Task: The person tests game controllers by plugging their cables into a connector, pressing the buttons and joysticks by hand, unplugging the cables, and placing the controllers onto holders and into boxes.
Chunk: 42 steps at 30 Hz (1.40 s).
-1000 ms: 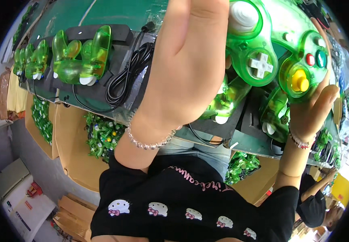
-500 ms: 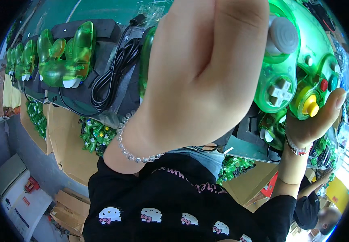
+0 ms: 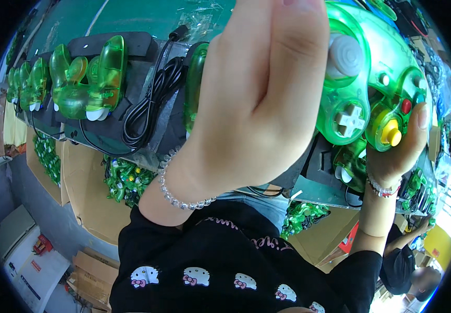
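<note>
I hold a translucent green game controller (image 3: 371, 88) close to the camera, with a grey stick, a white cross pad and a yellow stick showing. My left hand (image 3: 257, 104) covers its left grip, its back toward me, a bead bracelet on the wrist. My right hand (image 3: 400, 154) cups the right grip from below, thumb up beside the red button. The controller's left side is hidden behind my left hand.
More green controllers (image 3: 87, 78) sit in black foam trays (image 3: 131, 83) on the bench edge with a coiled black cable (image 3: 150, 101). Cardboard boxes (image 3: 87, 182) full of green controllers stand below. Another person (image 3: 410, 266) is at the lower right.
The controller and both hands have come nearer to the camera and fill more of the view. My left hand has shifted right across the controller's left side.
</note>
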Tool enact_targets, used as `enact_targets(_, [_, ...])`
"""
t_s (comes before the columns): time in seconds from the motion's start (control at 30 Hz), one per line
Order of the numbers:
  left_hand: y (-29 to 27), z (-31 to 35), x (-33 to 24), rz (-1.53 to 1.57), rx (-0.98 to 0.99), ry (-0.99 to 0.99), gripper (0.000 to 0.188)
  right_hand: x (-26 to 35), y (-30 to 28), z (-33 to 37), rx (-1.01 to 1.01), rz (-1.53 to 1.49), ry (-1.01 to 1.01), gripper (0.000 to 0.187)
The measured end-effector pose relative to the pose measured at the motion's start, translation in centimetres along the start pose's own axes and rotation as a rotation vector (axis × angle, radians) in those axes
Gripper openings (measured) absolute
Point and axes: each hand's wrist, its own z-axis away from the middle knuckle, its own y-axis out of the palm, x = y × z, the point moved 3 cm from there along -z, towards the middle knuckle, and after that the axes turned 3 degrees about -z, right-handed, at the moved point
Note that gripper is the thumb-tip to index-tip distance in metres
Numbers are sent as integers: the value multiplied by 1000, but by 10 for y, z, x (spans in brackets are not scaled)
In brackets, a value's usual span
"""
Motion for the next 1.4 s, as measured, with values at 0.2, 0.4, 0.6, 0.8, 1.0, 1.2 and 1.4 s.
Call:
enact_targets(0.2, [1,-9,-16,-51,93,85,42,8,9,-3,-70,485,-158,55])
enact_targets(0.4, [-7,11,-41,-94,167,107,46,18,13,35,-9,446,-182,73])
enact_targets(0.6, [-3,72,-46,-7,328,210,34,3,-29,123,-158,731,-137,87])
enact_targets(0.8, [1,92,-35,33,473,82,31,-13,-24,159,-239,486,-31,77])
enact_targets(1.0, [0,89,-33,22,406,90,35,-14,-37,144,-272,459,-121,77])
enact_targets(1.2, [5,96,-30,145,384,-43,52,-23,-45,150,-290,40,-304,66])
enact_targets(1.4, [2,96,-26,83,368,3,54,-22,-15,144,-105,-17,-415,77])
